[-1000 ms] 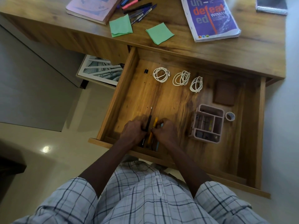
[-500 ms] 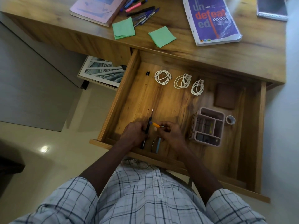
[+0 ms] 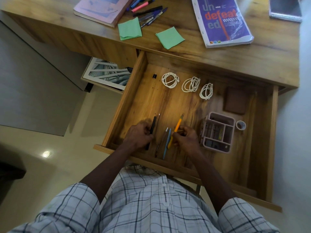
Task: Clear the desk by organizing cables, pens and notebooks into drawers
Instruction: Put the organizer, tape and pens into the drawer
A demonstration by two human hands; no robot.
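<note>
The wooden drawer (image 3: 121, 105) is pulled open below the desk (image 3: 252, 61). Near its front edge my left hand (image 3: 138, 136) grips a black pen (image 3: 152, 126) that points away from me. My right hand (image 3: 185, 137) pinches an orange pen (image 3: 177, 126), also pointing away. Between the hands a blue pen (image 3: 167, 143) and a dark pen lie on the drawer floor. Three coiled white cables (image 3: 191, 84) sit in a row at the back of the drawer. Several more pens (image 3: 148, 11) lie on the desk top.
A pink organiser tray (image 3: 218, 132), a tape roll (image 3: 241, 125) and a brown square pad (image 3: 235, 102) fill the drawer's right side. On the desk lie a pink notebook (image 3: 102, 9), a purple book (image 3: 222, 21), two green sticky-note pads (image 3: 169, 37) and a spiral notebook (image 3: 285, 9).
My hands have spread apart. The left hand moved the black pen left, and the right hand turned the orange pen from crosswise to pointing away from me.
</note>
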